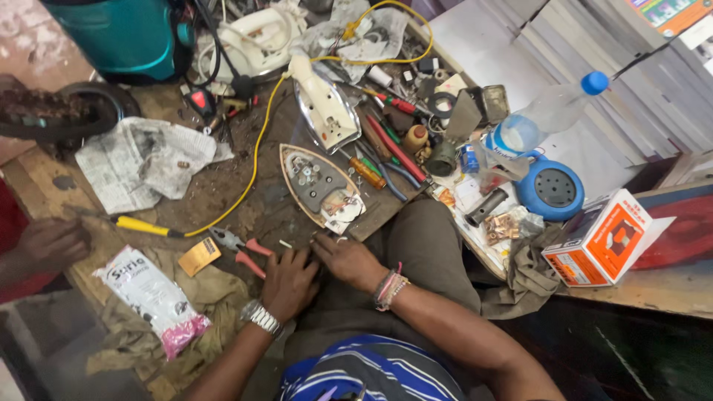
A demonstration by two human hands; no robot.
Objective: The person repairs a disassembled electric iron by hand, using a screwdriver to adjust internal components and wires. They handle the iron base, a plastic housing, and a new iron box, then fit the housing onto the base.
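Note:
My left hand (288, 281), with a metal watch on its wrist, rests palm down on the workbench edge, fingers spread, next to red-handled pliers (241, 247). My right hand (347, 260), with thread bands on its wrist, lies beside it; its fingertips pinch at something tiny near the bench edge that I cannot make out. Just beyond both hands lies an opened iron soleplate (318, 184) with its inner parts exposed. The iron's white upper shell (324, 106) lies farther back.
Screwdrivers (394, 145), a yellow cable (256, 156), crumpled newspaper (141, 160), a plastic bottle (546, 115), a blue round device (551, 189), an orange-and-white box (603, 238) and a white packet (152, 297) crowd the bench. Another person's hand (48, 241) rests at the left.

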